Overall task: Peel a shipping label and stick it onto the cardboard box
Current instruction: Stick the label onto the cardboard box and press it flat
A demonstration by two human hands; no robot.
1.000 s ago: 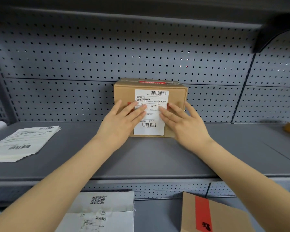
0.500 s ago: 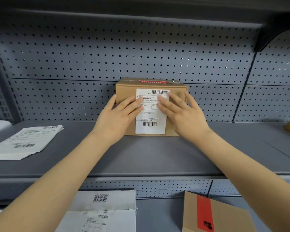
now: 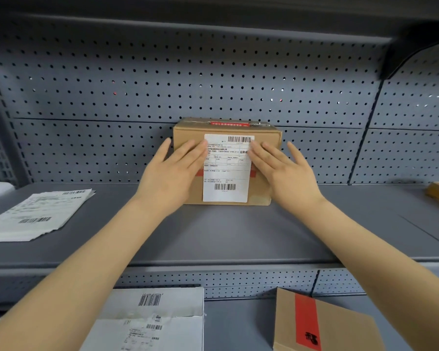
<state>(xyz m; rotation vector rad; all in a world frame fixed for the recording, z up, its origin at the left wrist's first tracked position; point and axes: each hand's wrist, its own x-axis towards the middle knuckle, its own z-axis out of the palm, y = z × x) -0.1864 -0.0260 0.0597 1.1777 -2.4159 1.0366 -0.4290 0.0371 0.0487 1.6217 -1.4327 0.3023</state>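
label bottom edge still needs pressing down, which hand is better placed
Left, though only slightly. The left hand lies flat on the box, its palm beside the lower part of the label. The right hand sits higher, fingertips at the label's upper right edge.

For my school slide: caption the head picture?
Two hands press a shipping label flat onto a cardboard box.

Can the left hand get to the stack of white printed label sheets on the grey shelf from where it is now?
Probably yes. The left hand lies flat and open on the brown cardboard box, holding nothing, and the grey shelf between it and the stack of white printed label sheets is bare.
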